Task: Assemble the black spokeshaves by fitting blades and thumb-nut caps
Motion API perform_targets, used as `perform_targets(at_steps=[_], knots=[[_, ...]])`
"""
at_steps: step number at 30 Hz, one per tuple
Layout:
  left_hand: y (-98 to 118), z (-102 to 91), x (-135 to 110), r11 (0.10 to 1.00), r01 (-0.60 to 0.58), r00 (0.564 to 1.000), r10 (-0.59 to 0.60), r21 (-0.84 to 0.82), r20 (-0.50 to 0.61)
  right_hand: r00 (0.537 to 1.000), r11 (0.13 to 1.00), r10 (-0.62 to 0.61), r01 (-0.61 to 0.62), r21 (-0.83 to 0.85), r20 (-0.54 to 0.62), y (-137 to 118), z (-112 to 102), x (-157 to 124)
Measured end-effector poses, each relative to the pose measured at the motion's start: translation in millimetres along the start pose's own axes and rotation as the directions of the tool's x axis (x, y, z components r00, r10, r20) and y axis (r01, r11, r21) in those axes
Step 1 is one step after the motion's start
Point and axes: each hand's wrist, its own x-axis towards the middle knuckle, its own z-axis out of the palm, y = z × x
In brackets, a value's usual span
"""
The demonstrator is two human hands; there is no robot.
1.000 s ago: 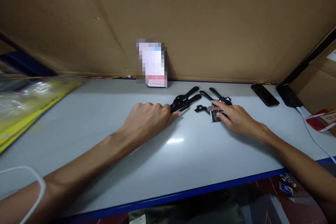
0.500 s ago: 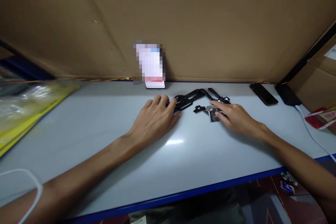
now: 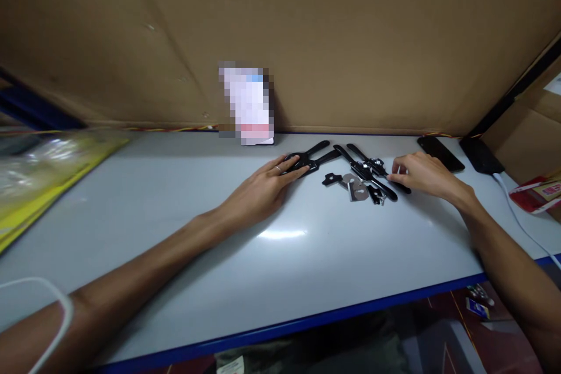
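Several black handled tools lie in a cluster at the back middle of the white table (image 3: pixel 280 257). My left hand (image 3: pixel 263 190) lies flat with fingers stretched out, its fingertips resting on one black tool (image 3: pixel 309 158) with two handles. My right hand (image 3: pixel 423 175) is beside the other black tools (image 3: pixel 368 172), its fingertips touching their right end with fingers curled and pinched. A small flat metal plate (image 3: pixel 357 190) and a small black piece (image 3: pixel 331 179) lie between the tools.
A blurred white card (image 3: pixel 248 102) leans on the cardboard back wall. A dark phone (image 3: pixel 440 152) and a black charger (image 3: pixel 482 158) with a white cable sit at the back right. Yellow packaging under clear plastic (image 3: pixel 39 175) lies at the left. The table's blue front edge runs below.
My right hand moved right off the metal plate to the tools' right end. My left hand opened out and pushed the two-handled tool farther back and right, toward the others.
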Motion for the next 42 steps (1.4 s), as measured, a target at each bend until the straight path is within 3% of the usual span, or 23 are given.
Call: perform_targets(at_steps=[7,17,25,28,32,35,38,42], knots=[[-6,2.5,2,0.997,0.052,0.999,-0.052,0.065,-0.003,0.999,0.998,-0.01,0.008,0.068,0.034,5,11,8],[-5,0.4,3,0.994,0.048,0.999,-0.048,0.097,-0.009,0.993,0.998,-0.004,-0.003,0.062,0.118,16,6,12],[-9,6.6,2,0.996,0.035,0.999,-0.032,0.078,-0.045,0.997,0.999,0.002,0.002,-0.054,0.074,10,8,8],[-2,2.6,3,0.998,0.013,0.99,-0.005,0.059,-0.14,1.0,0.997,-0.013,0.015,-0.07,0.027,3,6,3],[18,-13.9,2,0.997,-0.047,0.938,0.063,0.053,-0.342,0.982,0.986,-0.161,0.164,0.019,-0.102,-16,-2,-15],[35,-25.8,-1,0.979,-0.17,0.886,0.2,0.109,-0.419,0.911,0.897,-0.407,0.412,0.159,-0.069,-37,-5,-33],[48,-29.8,-5,0.924,-0.346,0.865,0.382,0.164,-0.324,0.822,0.807,-0.568,0.551,0.214,0.027,-56,-2,-46],[59,-27.0,-9,0.838,-0.506,0.846,0.528,0.205,-0.071,0.804,0.809,-0.583,0.56,0.179,0.115,-70,4,-53]])
